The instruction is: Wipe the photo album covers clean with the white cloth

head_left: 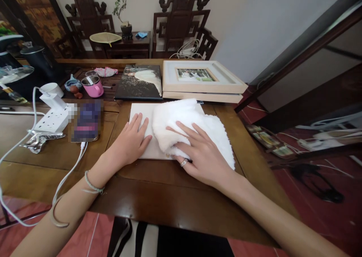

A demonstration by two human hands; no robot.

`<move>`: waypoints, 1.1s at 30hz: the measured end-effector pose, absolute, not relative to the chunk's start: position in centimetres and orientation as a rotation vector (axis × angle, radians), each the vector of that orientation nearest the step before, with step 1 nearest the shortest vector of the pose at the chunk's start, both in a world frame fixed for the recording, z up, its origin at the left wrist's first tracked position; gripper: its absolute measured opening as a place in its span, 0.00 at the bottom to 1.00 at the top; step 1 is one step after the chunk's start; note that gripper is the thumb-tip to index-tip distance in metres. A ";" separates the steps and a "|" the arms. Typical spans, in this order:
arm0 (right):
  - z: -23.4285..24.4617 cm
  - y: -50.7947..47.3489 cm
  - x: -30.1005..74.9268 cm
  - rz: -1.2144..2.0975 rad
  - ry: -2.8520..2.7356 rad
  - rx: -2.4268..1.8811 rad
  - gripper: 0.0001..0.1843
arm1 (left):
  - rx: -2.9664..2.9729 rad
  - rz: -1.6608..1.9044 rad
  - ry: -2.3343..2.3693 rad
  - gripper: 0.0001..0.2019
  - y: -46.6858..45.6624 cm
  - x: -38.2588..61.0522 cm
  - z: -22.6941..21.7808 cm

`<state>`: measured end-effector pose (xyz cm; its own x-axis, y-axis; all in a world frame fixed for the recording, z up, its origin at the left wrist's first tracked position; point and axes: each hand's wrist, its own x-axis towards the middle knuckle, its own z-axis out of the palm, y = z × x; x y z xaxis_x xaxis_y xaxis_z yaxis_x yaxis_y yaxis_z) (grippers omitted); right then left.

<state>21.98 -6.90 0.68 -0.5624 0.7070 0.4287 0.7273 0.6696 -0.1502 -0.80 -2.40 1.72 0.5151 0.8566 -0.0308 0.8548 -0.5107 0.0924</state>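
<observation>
Two bare hands were at work over the brown wooden table (pixel 158 189); the left hand (pixel 128 142) lay with its palm down and its fingers a little apart on the left part of a pale, flat, rectangular panel (pixel 155 151), gripping nothing; the right hand (pixel 202 151) rested on a white, fluffy, folded cloth (pixel 217 132), its fingers spread wide over the pile and one of them tucked by the fold, though I could not tell whether they gripped the cloth or only pressed on it; the cloth covered most of the panel's right side and spilled past it onto the bare wood

I could see a silver-coloured ring (pixel 183 162) on the right hand, and on the left arm a thin pale woven bracelet (pixel 92 183) at the wrist and an open metal bangle (pixel 53 213) further up; just beyond the panel lay a flat black picture (pixel 138 85) with a figure in white on it, and beside that a pale wooden box-like frame (pixel 202 88) around a small photograph; to the left of the hands sat a blurred-out dark rectangular object (pixel 85 123) with a white cable (pixel 80 154) running from it, a white power strip (pixel 53 119) near it, and behind these a pink mug (pixel 97 89) with a metal rim
</observation>
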 end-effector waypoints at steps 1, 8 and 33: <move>0.7 -6.9 21.9 -0.059 -2.429 -1.117 0.12 | 2.648 0.019 1.508 0.29 -2.4 -0.8 1.8; 1.0 -7.2 21.4 -0.044 -2.429 -1.129 0.11 | 2.651 0.014 1.511 0.29 -2.7 -1.2 2.2; 1.0 -7.4 21.5 -0.085 -2.466 -1.097 0.11 | 2.663 0.010 1.512 0.29 -2.9 -1.5 2.3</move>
<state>21.48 -7.36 1.04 -0.5900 0.6929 0.4145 0.7197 0.6840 -0.1188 -1.48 -2.88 2.28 0.5130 0.8577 -0.0334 0.8572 -0.5099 0.0716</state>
